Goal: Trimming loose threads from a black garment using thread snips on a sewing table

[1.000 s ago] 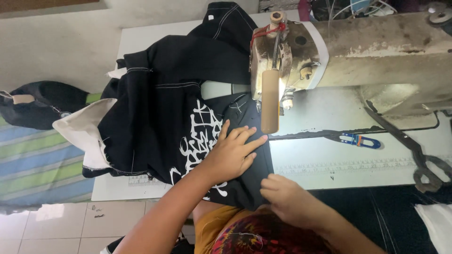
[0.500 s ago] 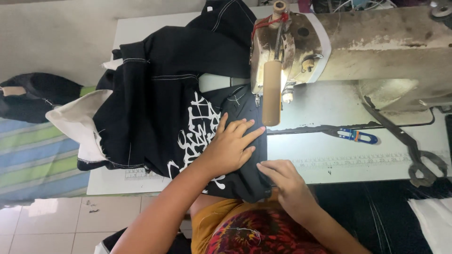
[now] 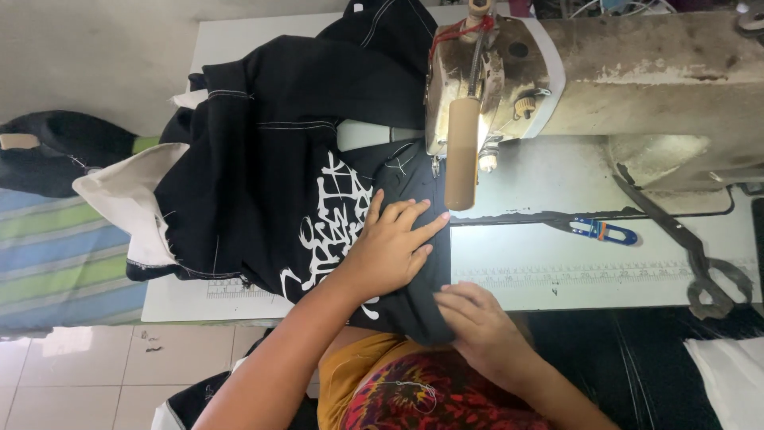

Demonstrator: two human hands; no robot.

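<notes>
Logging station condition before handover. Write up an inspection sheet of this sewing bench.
Surface: white table with a printed ruler strip along its front edge.
Job's things: black garment with white print, lying under the head of the worn sewing machine.
Clutter: blue thread snips; large scissors; white cloth.
Hands: left hand flat on the garment; right hand gripping its near edge.
Cables: wires at the top edge, behind the machine.
Surroundings: striped fabric, tiled floor.

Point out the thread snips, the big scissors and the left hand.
thread snips (image 3: 602, 231), head view, blue handle.
big scissors (image 3: 684, 239), head view, near the pivot.
left hand (image 3: 390, 251), head view, back of the hand.
</notes>
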